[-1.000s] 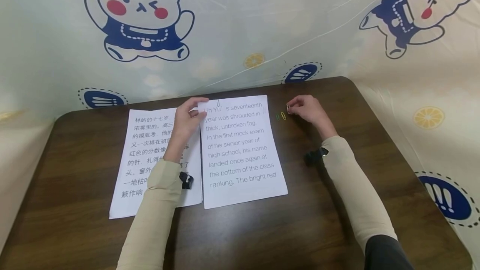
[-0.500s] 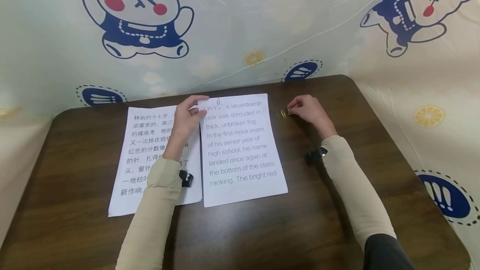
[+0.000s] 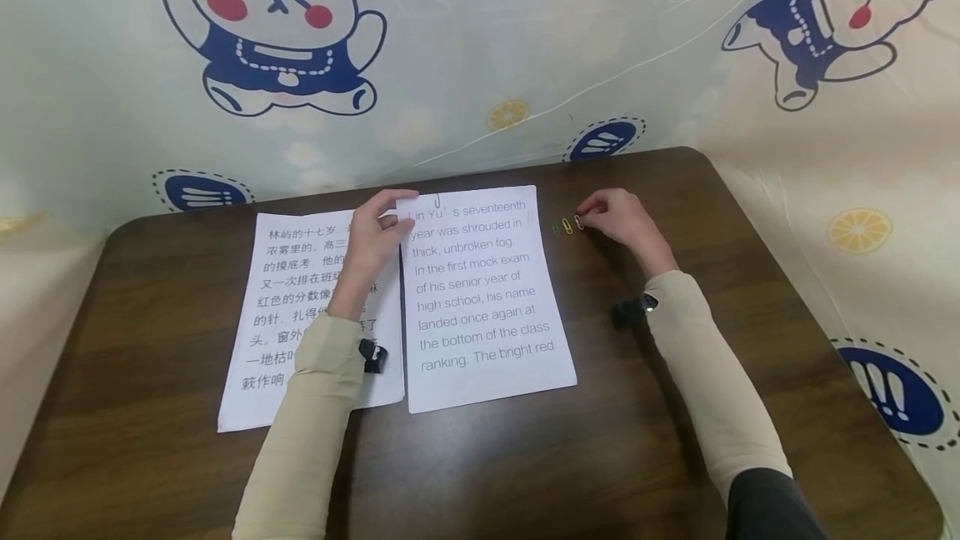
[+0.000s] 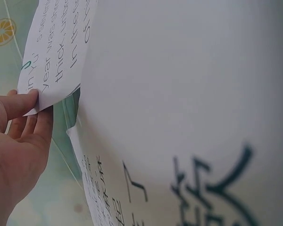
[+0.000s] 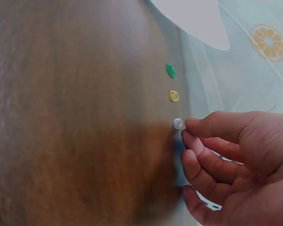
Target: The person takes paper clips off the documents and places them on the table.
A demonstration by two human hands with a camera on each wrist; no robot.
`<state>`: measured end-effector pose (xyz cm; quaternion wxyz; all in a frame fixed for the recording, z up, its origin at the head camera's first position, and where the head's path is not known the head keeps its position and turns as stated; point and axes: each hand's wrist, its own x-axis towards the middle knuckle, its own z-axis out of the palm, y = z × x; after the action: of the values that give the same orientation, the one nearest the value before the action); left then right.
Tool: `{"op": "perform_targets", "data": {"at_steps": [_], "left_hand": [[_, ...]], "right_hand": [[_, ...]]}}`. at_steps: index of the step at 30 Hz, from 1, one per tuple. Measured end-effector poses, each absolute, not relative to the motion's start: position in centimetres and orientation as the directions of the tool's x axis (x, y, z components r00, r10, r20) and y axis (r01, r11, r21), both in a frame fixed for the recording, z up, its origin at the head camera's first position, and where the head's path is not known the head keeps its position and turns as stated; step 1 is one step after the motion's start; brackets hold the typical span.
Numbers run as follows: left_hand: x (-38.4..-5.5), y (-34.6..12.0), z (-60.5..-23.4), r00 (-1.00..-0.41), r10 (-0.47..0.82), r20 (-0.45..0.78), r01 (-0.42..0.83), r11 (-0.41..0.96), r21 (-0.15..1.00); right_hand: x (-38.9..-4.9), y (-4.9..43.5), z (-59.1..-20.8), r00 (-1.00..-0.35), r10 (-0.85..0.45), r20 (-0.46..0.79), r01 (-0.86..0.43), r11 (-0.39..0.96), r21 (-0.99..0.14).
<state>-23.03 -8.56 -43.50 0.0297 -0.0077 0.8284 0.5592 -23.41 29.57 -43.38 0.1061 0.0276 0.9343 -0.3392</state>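
Observation:
My left hand (image 3: 372,240) pinches the top left corner of the sheet with English print (image 3: 480,298), thumb on top and fingers beneath in the left wrist view. A green paper clip (image 3: 437,200) sits on that sheet's top edge. Under the left forearm lies the sheet with Chinese print (image 3: 277,307). My right hand (image 3: 618,217) pinches a pale pinkish-white paper clip (image 5: 178,123) at its thumb and index fingertips, low over the table. Beside it, in a row toward the sheet, lie a yellow paper clip (image 3: 567,227) and a green paper clip (image 5: 170,70).
The dark wooden table (image 3: 495,473) has rounded far corners. A pale printed curtain (image 3: 465,40) hangs close behind its far edge and along the right side. Each wrist wears a black camera strap (image 3: 633,309).
The pale paper clip has shifted slightly nearer to me and tilted beside the yellow one, with the right fingers on it. The left hand keeps its hold on the sheet's corner.

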Motion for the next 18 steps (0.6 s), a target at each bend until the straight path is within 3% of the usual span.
{"op": "perform_targets", "data": {"at_steps": [10,18], "left_hand": [[-23.2,-8.5,-43.5,-0.999,0.029,-0.044,-0.032,0.346,0.938],[-23.3,-8.3,-43.6,-0.998,0.049,-0.041,-0.024,0.316,0.948]], "right_hand": [[-23.4,28.7,-42.0,-0.999,0.006,-0.032,0.027,0.701,-0.713],[-24.0,25.5,-40.9,-0.998,-0.060,0.023,-0.058,0.683,-0.728]]}}
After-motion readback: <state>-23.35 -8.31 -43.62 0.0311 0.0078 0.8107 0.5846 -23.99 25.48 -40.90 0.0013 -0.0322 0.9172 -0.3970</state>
